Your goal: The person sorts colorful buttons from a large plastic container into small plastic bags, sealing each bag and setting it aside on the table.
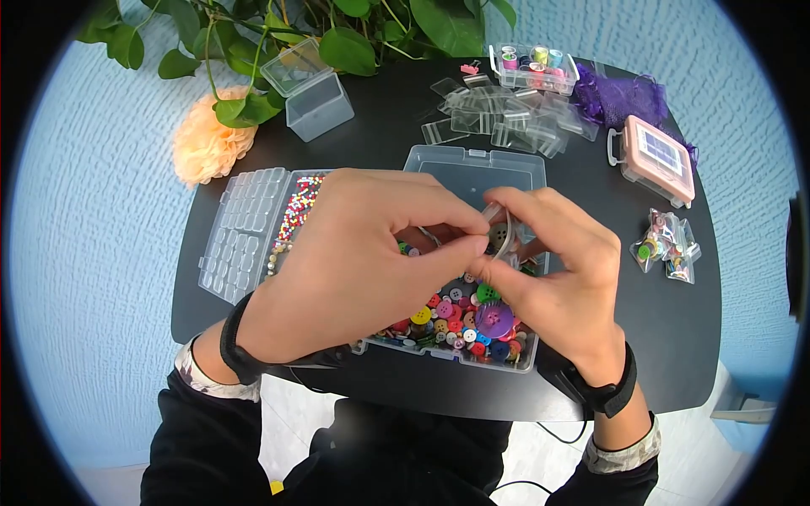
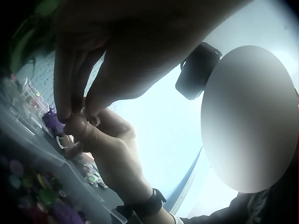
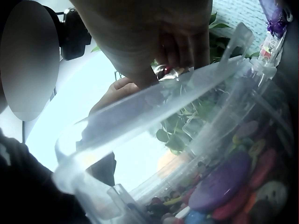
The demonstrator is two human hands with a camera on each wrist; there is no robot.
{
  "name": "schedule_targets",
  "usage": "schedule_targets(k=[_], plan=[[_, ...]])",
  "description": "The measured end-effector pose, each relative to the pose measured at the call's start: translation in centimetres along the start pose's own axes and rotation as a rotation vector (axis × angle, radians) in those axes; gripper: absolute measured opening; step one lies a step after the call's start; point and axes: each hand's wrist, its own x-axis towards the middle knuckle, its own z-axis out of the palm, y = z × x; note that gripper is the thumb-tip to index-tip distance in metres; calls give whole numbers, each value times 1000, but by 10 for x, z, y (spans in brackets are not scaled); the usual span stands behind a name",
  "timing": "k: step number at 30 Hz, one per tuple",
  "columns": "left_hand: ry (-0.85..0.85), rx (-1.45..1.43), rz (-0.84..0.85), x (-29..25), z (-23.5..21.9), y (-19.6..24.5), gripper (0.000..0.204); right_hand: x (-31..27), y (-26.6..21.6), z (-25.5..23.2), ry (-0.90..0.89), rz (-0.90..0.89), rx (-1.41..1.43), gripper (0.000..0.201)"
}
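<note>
Over an open clear box [image 1: 439, 355] of mixed buttons, both hands come together at a small clear plastic bag [image 1: 509, 244]. Buttons show through the bag. The left hand [image 1: 354, 253] pinches its edge between thumb and forefinger. Curled round the other side, the right hand [image 1: 565, 257] grips the bag with thumb and fingers. Below them a large purple button [image 1: 495, 320] lies among smaller colourful ones. In the right wrist view the bag [image 3: 166, 71] appears shiny with something red inside, partly hidden by the fingers. The left hand and forearm cover part of the button box and a bead case.
At left lies the bead case [image 1: 240, 232], near a peach flower [image 1: 215, 139] and an open clear container [image 1: 319, 114]. Clear bags [image 1: 498, 118], a spool box [image 1: 536, 74] and purple mesh [image 1: 624, 99] sit behind. A pink-lidded box [image 1: 662, 160] and filled bags [image 1: 662, 244] are at right.
</note>
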Motion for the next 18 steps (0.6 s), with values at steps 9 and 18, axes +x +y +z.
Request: schedule_targets(k=[9,18], plan=[[-65,124,-24,14,4,1,6,0,2,1,19,-40,25,40],[17,156,56,8,4,0,13,1,1,1,51,-29,32,40]])
